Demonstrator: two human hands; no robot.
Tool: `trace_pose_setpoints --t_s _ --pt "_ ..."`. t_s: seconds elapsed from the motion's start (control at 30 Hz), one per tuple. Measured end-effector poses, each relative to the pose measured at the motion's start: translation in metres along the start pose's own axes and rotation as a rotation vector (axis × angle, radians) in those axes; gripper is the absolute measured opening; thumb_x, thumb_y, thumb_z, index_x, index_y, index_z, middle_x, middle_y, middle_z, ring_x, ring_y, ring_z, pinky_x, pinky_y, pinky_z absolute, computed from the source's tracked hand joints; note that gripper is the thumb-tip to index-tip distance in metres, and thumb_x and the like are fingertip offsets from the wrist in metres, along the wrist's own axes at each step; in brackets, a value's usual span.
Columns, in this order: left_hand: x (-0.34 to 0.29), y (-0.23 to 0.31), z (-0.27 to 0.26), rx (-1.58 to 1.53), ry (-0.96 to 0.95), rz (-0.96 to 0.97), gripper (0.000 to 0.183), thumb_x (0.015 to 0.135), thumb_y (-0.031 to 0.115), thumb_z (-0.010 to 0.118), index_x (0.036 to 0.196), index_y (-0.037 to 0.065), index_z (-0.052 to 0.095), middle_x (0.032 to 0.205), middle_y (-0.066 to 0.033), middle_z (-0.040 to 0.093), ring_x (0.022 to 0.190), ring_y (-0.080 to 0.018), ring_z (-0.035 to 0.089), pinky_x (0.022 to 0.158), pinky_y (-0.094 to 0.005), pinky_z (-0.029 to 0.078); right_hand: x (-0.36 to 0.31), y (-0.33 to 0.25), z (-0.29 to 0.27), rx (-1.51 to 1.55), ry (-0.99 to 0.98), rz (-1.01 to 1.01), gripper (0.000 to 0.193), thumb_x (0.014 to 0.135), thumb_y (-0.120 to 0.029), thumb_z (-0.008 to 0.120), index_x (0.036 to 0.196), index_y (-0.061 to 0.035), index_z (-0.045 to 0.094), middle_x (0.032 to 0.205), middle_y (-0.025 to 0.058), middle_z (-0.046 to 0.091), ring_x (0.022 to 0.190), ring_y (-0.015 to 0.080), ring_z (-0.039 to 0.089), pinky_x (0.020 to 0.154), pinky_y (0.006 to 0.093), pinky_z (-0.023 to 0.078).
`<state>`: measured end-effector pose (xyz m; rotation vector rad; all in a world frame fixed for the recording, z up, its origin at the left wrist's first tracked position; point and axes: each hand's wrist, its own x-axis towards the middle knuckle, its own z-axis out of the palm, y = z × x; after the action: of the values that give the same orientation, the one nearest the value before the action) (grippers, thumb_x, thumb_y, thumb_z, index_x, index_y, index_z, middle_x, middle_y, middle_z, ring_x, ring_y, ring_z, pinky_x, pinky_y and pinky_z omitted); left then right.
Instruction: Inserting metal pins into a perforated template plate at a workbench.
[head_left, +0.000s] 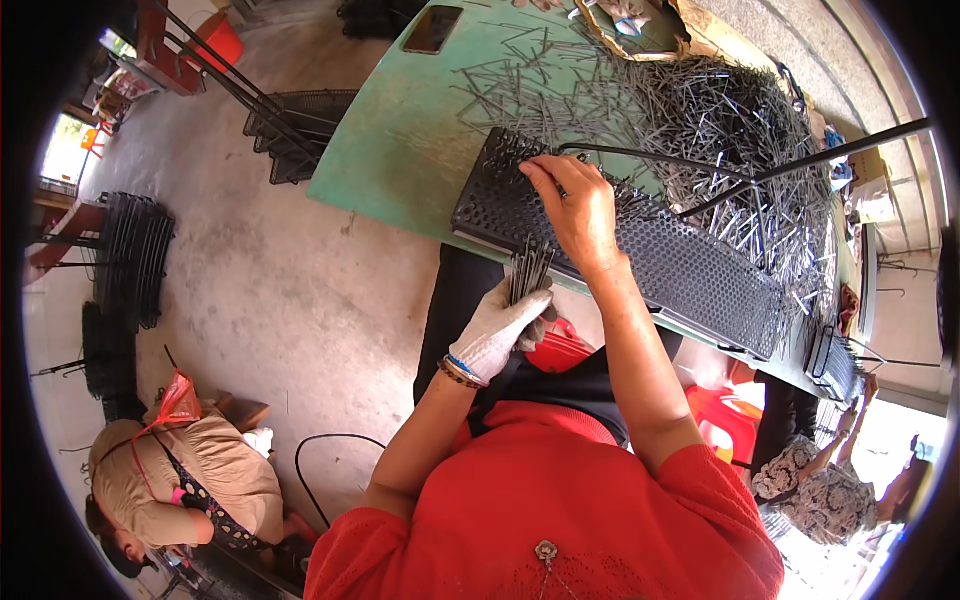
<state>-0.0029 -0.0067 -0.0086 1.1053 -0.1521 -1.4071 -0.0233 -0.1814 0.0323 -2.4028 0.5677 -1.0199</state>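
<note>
— How far along are we with the long black panel of perforated metal (700, 262)?

— Only partway, we'd judge. It lies along the near edge of the pale green table (385, 140), and we see thin dark metal pins (515, 148) clustered at its left end, by the far edge, while the long stretch of holes toward the right shows none.

— And what have we got in our hands?

— Our left hand (495, 328), in a whitish knitted glove, is clamped around an upright bundle of slim grey metal rods (530, 272), just off the panel's near edge. Our bare right hand (580, 205) is over the panel's left part, thumb and forefinger near each other above the clustered pins; at this size we cannot tell whether they pinch one.

— So how much have we left?

— Plenty, in our judgement: the bundle is thick, a big tangled heap of loose dark metal pieces (725, 130) lies on the table beyond the panel, and more are strewn to the heap's left
</note>
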Motion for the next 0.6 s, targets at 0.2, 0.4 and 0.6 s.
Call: trace_pose_setpoints --t_s 0.2,0.4,0.6 --pt "0.0018 -0.0039 -0.0019 -0.042 -0.013 -0.004 0.022 0.094 0.022 0.065 0.109 0.007 0.058 0.078 -0.0007 0.063 0.052 -0.0033 0.053 0.044 -0.0166 0.042 0.0021 0.0011 0.0036 0.008 0.019 -0.057 0.013 0.084 -0.013 0.072 0.092 -0.0021 0.071 0.085 0.0120 0.069 0.075 0.0304 0.065 0.070 0.0361 0.050" --pt "0.0019 -0.0035 -0.0008 -0.025 -0.005 -0.007 0.023 0.094 0.022 0.065 0.109 0.007 0.057 0.078 -0.0010 0.064 0.053 -0.0036 0.054 0.044 -0.0169 0.042 -0.0002 0.0019 0.0084 0.089 0.037 0.014 0.016 0.081 -0.011 0.077 0.091 0.0002 0.071 0.081 0.0112 0.068 0.068 0.0219 0.066 0.062 0.0306 0.052" --pt "0.0004 -0.0012 0.0004 -0.026 -0.002 -0.009 0.021 0.094 0.022 0.065 0.108 0.007 0.057 0.079 -0.0015 0.064 0.054 -0.0042 0.054 0.044 -0.0173 0.042 -0.0036 -0.0020 0.0090 0.157 0.060 0.122 0.014 0.081 -0.009 0.077 0.090 0.0008 0.072 0.080 0.0107 0.068 0.066 0.0175 0.065 0.062 0.0285 0.052"
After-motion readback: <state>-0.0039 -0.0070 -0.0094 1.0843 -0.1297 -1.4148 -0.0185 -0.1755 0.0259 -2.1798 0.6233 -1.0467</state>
